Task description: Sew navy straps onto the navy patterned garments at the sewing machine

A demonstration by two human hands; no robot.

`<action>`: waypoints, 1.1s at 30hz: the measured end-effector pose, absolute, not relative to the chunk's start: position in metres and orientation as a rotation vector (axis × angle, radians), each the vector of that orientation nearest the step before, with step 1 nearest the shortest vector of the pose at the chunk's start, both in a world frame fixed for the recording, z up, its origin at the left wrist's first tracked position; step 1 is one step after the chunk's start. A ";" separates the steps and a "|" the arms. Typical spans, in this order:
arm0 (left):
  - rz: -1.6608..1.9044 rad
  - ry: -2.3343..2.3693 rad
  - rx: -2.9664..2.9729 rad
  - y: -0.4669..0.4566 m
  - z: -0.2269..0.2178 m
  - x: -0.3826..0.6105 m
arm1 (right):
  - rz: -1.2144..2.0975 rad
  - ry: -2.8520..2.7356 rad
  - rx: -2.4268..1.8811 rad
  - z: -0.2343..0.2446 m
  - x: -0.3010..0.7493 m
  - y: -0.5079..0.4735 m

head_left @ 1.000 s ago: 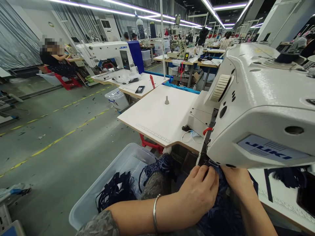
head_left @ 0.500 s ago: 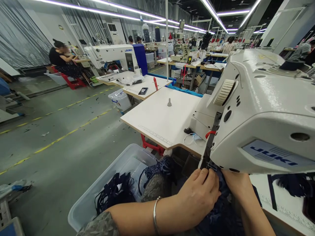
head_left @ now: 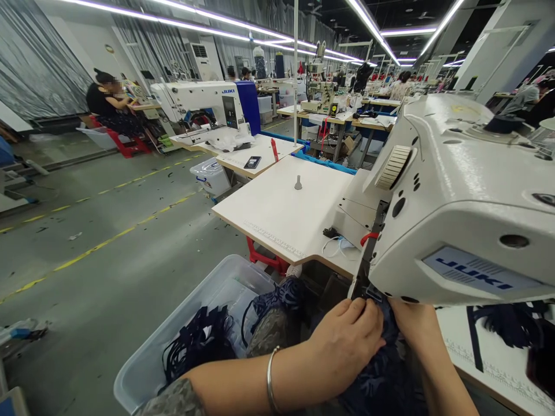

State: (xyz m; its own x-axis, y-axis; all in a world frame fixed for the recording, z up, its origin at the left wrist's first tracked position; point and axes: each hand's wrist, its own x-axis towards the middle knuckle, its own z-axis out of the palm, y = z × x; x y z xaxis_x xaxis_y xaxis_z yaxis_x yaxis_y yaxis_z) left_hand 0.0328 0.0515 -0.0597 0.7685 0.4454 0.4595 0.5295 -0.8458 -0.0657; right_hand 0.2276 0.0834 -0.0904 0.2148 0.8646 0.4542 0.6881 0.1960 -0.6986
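A white sewing machine [head_left: 459, 202] marked JUKI fills the right of the view. My left hand [head_left: 353, 341], with a silver bangle on its wrist, is closed at the machine's stitching end, fingers curled on dark navy patterned fabric [head_left: 377, 381]. Across from it, my right hand [head_left: 414, 323] reaches under the machine head against the same fabric; its fingers are hidden there. The fabric hangs down below both hands toward my lap. The needle area is mostly covered by the fingers and the head.
A clear plastic bin [head_left: 147, 346] with navy straps [head_left: 199, 341] stands on the floor at left. The white table [head_left: 277, 202] holds a grey peg [head_left: 298, 182]. More navy strips [head_left: 507, 323] lie to the right. A co-worker [head_left: 106, 104] sits far left.
Both hands keep almost the same place at the machine, with the fabric still between them. The whole view has shifted very slightly.
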 end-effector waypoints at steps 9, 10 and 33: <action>-0.680 -0.771 -2.789 0.050 -0.065 0.033 | 0.462 -1.411 -1.657 -0.096 0.229 0.070; -0.680 -0.778 -2.789 0.051 -0.066 0.033 | 0.450 -1.410 -1.653 -0.096 0.229 0.071; -0.595 -0.834 -2.743 0.052 -0.056 0.039 | 0.312 -1.477 -1.547 -0.098 0.228 0.085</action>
